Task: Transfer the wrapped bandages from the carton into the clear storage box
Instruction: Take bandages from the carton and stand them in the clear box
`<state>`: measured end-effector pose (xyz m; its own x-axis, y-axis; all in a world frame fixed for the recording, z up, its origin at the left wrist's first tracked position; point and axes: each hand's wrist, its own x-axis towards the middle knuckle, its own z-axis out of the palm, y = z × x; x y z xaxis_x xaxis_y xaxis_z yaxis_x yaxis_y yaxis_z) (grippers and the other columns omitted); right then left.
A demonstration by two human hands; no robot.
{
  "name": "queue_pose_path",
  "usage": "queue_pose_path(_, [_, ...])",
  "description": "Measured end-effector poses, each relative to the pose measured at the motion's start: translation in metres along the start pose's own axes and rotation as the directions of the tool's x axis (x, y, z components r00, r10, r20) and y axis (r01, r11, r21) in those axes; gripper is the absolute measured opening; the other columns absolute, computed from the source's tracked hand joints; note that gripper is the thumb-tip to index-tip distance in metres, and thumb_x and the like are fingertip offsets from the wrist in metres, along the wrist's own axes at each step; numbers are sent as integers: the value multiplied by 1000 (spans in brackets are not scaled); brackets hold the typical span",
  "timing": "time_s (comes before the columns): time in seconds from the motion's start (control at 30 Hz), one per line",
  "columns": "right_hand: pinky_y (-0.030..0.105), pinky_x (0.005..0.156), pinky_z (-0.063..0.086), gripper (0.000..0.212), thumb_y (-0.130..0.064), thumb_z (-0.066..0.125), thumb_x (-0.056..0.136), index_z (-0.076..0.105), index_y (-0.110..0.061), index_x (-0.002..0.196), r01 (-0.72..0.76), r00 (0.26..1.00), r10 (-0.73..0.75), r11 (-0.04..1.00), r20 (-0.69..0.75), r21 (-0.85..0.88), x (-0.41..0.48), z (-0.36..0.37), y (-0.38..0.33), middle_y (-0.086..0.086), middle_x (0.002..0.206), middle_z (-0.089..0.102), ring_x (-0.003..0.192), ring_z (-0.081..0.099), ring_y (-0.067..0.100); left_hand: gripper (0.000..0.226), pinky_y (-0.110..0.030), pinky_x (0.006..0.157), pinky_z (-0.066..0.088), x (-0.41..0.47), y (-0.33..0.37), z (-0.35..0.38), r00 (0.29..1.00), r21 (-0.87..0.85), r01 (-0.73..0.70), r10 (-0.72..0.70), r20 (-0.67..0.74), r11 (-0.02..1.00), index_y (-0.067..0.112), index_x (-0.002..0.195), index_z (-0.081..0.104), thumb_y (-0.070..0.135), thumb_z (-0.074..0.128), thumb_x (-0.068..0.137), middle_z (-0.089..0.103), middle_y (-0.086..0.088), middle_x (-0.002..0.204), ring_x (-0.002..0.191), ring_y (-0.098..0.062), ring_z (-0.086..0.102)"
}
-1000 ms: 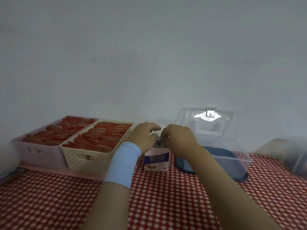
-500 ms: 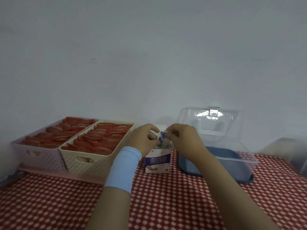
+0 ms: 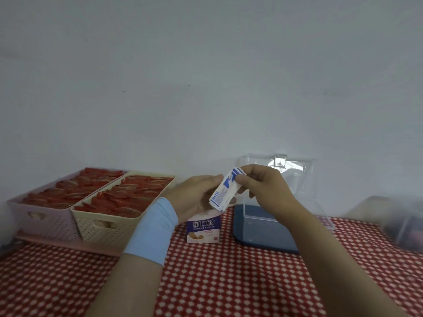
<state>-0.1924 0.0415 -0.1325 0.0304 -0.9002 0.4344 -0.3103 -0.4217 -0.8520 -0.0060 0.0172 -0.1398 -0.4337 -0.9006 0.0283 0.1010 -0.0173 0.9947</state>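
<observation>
A small white and purple carton (image 3: 203, 228) stands upright on the red checked tablecloth. Just above it my right hand (image 3: 263, 189) pinches the top of a stack of white and blue wrapped bandages (image 3: 225, 192), which hangs tilted with its lower end over the carton's mouth. My left hand (image 3: 196, 195), with a light blue wristband below it, grips the top of the carton and touches the stack's left side. To the right stands the clear storage box (image 3: 272, 221) with a blue base, its lid (image 3: 278, 169) raised against the wall.
Two perforated baskets, one pink (image 3: 34, 216) and one cream (image 3: 107, 227), hold several red packets at the left. A second clear box (image 3: 402, 223) sits blurred at the far right. The wall is right behind everything.
My right hand has drawn the stack of bandages up out of the carton; a second ago both hands were bunched at the carton's top.
</observation>
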Motion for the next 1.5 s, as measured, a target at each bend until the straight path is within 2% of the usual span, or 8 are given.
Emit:
queue_pose_path(0.2, [10, 58, 46, 14, -5, 59, 98, 72, -1, 100, -14, 996, 5, 994, 84, 105, -9, -13, 6, -6, 75, 74, 62, 64, -2, 40, -30, 71, 60, -6, -11, 26, 988, -219, 71, -38, 151, 973, 8, 118, 66, 32, 55, 89, 75, -15, 106, 86, -22, 73])
queue_pose_path(0.4, [13, 62, 48, 21, -8, 60, 97, 69, -14, 116, -14, 995, 8, 998, 101, 57, -6, -13, 3, -2, 88, 74, 65, 63, 0, 37, -28, 64, 60, 0, -16, 26, 996, -257, 29, -6, 89, 966, 8, 111, 68, 26, 63, 80, 74, -14, 103, 78, -20, 73])
queue_pose_path(0.57, [22, 86, 49, 39, -25, 77, 84, 58, -35, 116, 112, 990, -96, 981, 108, -160, -8, -15, -1, -24, 133, 53, 109, 57, -7, 42, -33, 70, 58, 6, -19, 25, 999, -318, -19, 33, 38, 948, 3, 116, 69, 26, 68, 81, 70, -18, 108, 86, -23, 70])
queue_pose_path(0.67, [9, 92, 39, 59, -38, 92, 62, 54, -39, 107, 180, 960, -98, 934, 264, -309, -16, -16, -8, -33, 145, 36, 123, 41, -17, 40, -36, 71, 61, 5, -17, 27, 998, -339, -17, 35, 48, 941, 5, 112, 69, 28, 68, 80, 73, -13, 104, 89, -26, 72])
queue_pose_path(0.9, [18, 88, 49, 49, -38, 92, 59, 53, -32, 87, 283, 953, -210, 873, 217, -397, -15, -11, -7, -20, 113, 58, 105, 58, -1, 41, -35, 70, 60, 4, -17, 29, 995, -351, -36, 66, 73, 936, 3, 117, 63, 28, 63, 85, 73, -10, 105, 94, -27, 73])
queue_pose_path(1.07, [21, 86, 56, 79, -43, 93, 57, 49, -37, 122, 207, 951, -104, 913, 290, -352, -18, -10, -7, -26, 122, 53, 109, 58, -2, 30, -33, 62, 59, 2, -17, 31, 992, -340, -13, 54, 112, 940, 4, 108, 60, 23, 65, 85, 74, -11, 101, 84, -24, 74])
queue_pose_path(1.23, [28, 78, 58, 61, -45, 91, 57, 50, -33, 99, 246, 949, -128, 873, 288, -422, -16, -10, -5, -21, 95, 58, 90, 59, -1, 26, -29, 59, 58, 0, -18, 34, 993, -348, -24, 62, 98, 937, 5, 102, 61, 23, 63, 83, 74, -7, 86, 74, -19, 73])
queue_pose_path(1.5, [34, 82, 59, 60, -44, 91, 59, 50, -34, 102, 126, 954, -48, 960, 295, -252, -17, -12, -7, -14, 109, 63, 96, 67, 8, 26, -30, 63, 59, -1, -18, 36, 988, -375, -44, 97, 123, 926, 6, 106, 56, 22, 61, 86, 70, -10, 91, 79, -20, 71])
